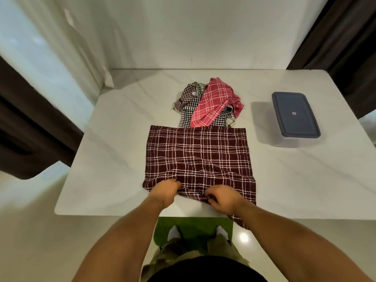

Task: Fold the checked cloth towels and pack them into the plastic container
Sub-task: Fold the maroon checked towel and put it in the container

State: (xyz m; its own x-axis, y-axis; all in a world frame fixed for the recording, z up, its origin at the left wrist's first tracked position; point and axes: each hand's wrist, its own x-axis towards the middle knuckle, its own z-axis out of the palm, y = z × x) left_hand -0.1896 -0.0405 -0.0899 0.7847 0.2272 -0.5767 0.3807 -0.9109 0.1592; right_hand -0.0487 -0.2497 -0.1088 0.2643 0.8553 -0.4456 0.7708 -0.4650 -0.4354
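**Maroon checked towel, spread, held at near edge**

- Maroon checked towel (pixel 198 155): lies open in the middle of the white marble-look surface (pixel 122 139), white grid lines up. The far edge is straight. The near edge is rumpled, and its right corner hangs off the surface's front edge beneath the right forearm.
- Left hand (pixel 165 190): grip curled onto the towel's near edge, left of centre, bunching the cloth.
- Right hand (pixel 222 198): grip pinching the same near edge, just beside the left hand.
- Pink checked towel (pixel 213 102): crumpled atop a loose heap just behind the maroon towel's far edge.
- Black-and-white checked towel (pixel 186 117) and brown checked towel (pixel 186 94): in that heap, partly beneath the pink one.
- Plastic container (pixel 289 142): clear body with grey-blue lid (pixel 295 117) on, far right of the surface, well apart from the towels.
- Green mat (pixel 195 226): on the floor under the person's feet.
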